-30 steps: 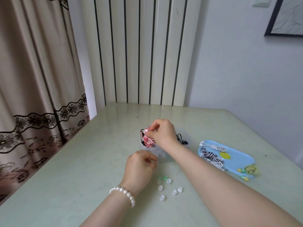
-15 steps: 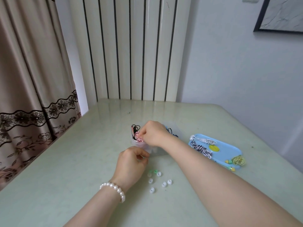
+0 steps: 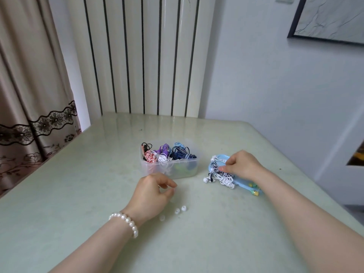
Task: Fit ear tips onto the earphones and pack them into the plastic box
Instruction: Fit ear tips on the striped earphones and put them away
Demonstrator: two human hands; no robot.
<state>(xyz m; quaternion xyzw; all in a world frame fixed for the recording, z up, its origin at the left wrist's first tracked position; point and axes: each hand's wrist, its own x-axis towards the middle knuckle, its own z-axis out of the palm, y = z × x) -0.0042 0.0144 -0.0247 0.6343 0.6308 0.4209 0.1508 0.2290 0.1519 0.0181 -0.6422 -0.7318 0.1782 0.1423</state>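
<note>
Head view: right hand point(image 3: 243, 164) moved to striped earphones point(image 3: 220, 174)

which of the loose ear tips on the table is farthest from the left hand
The rightmost white ear tip: it lies farthest out from the left hand; the middle tip sits just beside it, and the third tip lies by the wrist.
</note>
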